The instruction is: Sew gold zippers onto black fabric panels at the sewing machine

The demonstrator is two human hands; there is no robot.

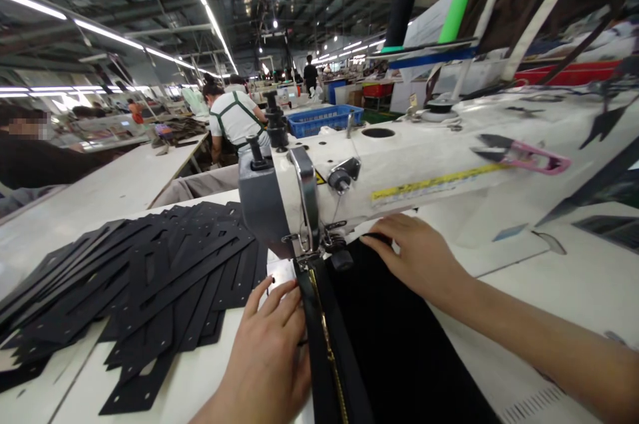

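Note:
A white sewing machine stands in front of me, its needle end just above a black fabric piece with a gold zipper along its left edge. My left hand lies flat at the zipper edge, fingers stretched toward the needle. My right hand rests on the black fabric under the machine arm, fingers extended and pressing it down.
A spread of black cut strips covers the white table to the left. Pink-handled snips lie on the machine top. Thread cones stand behind. A person in a white shirt works further back beside a blue crate.

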